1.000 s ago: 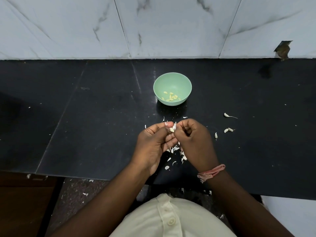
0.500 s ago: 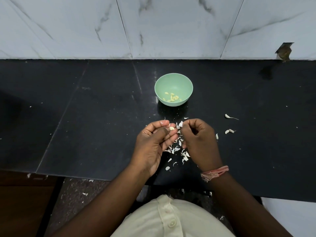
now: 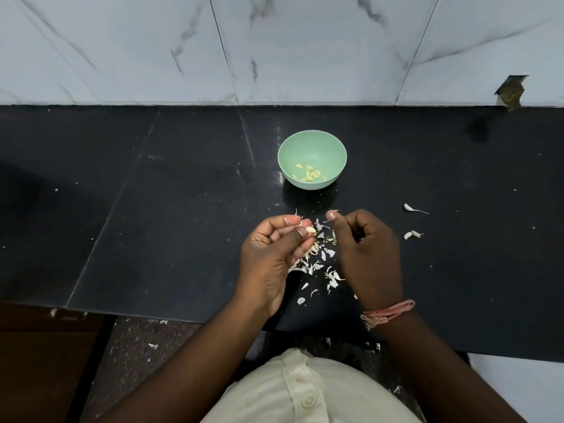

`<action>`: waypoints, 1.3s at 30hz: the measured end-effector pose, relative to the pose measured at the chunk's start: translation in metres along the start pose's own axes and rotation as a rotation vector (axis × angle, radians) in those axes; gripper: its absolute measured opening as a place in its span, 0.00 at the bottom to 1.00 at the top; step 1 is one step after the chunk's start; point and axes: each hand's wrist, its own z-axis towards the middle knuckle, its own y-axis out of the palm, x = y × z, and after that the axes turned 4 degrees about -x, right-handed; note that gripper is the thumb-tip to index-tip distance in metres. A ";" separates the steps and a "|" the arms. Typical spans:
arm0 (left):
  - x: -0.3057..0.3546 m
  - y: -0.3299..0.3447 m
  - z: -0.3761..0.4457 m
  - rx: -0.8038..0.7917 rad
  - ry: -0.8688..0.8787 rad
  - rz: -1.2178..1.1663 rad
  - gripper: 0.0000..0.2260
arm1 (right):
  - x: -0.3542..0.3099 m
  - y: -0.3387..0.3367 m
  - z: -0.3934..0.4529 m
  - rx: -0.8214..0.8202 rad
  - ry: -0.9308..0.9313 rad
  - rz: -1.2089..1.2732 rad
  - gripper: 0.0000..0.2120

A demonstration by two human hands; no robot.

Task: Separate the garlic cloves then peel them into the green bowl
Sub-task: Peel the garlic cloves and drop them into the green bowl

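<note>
From the head view we look down on a black counter (image 3: 152, 239) that stands against a white marbled wall (image 3: 274, 47). The green bowl (image 3: 312, 148) sits on the far middle part of the counter, and several peeled yellow cloves (image 3: 309, 174) lie on its bottom.

Near us, the left hand (image 3: 271, 257) is turned palm up, and its thumb and fingers are curled around one peeled garlic clove (image 3: 310, 229), which it pinches at the fingertips. This clove is above the counter, on the near side of the bowl and well apart from it.

The right hand (image 3: 366, 254) is just to the right of the left one, not touching it. Its fingers are curled loosely toward the palm and the thumb points to the far side. We cannot tell if a small piece of skin is between its fingers. A pink thread band (image 3: 387, 312) goes around the right wrist.

Between and under the two hands, a heap of white garlic skins (image 3: 320, 261) is spread on the counter. To the right of the right hand lie unpeeled cloves (image 3: 410, 235), and one more unpeeled clove with a long tail (image 3: 409, 207) lies a little farther. At the near edge we see a cream shirt with buttons (image 3: 305, 392).
</note>
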 end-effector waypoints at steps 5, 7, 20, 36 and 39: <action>0.000 -0.002 0.000 -0.022 -0.001 -0.051 0.10 | 0.001 0.001 -0.002 -0.059 -0.103 0.054 0.06; 0.000 -0.001 0.001 -0.022 -0.008 -0.075 0.10 | -0.004 0.001 -0.005 -0.072 -0.187 0.061 0.09; -0.001 0.001 -0.001 -0.031 0.057 -0.079 0.10 | -0.012 0.009 -0.010 -0.043 -0.187 0.001 0.04; 0.003 -0.002 -0.002 -0.079 0.060 -0.005 0.11 | -0.019 0.002 -0.008 -0.156 -0.083 0.040 0.06; 0.004 -0.002 -0.001 -0.085 0.041 0.023 0.10 | -0.018 0.002 -0.009 -0.191 -0.036 0.089 0.06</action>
